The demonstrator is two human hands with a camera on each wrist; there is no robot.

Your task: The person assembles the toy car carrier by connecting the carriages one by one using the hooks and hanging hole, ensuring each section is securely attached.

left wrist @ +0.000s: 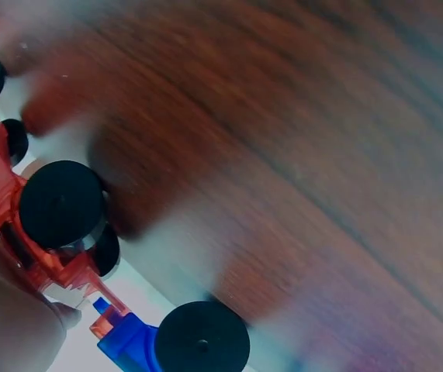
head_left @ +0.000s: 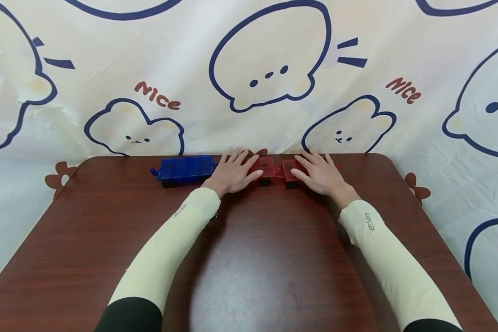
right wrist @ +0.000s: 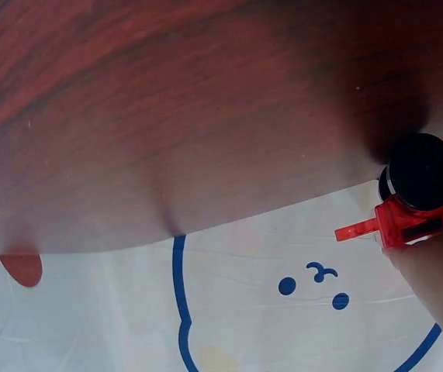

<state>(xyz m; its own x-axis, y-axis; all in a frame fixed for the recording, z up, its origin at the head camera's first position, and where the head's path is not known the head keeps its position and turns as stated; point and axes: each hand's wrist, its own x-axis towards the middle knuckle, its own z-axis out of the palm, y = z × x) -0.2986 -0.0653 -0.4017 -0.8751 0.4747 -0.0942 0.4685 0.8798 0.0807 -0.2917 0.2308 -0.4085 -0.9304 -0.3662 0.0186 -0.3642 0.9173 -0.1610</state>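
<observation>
A train of toy wagons stands along the far edge of the table. At its left end is a blue wagon (head_left: 185, 169); to the right are a red wagon (head_left: 267, 167) and another red wagon (head_left: 289, 171), linked by a small coupling (head_left: 279, 172). My left hand (head_left: 231, 174) lies spread over the left red wagon, covering part of it. Fingers extended, my right hand (head_left: 324, 177) rests over the right red wagon. The left wrist view shows black wheels (left wrist: 62, 204) and a red hook beside the blue end (left wrist: 132, 341). A red coupling bar (right wrist: 357, 230) sticks out in the right wrist view.
The brown wooden table (head_left: 249, 258) spreads out in front of the hands. Behind and beside it hangs a white cloth (head_left: 249, 129) with blue cartoon outlines, close against the table's far edge. Pale sleeves (head_left: 172, 244) cover both forearms.
</observation>
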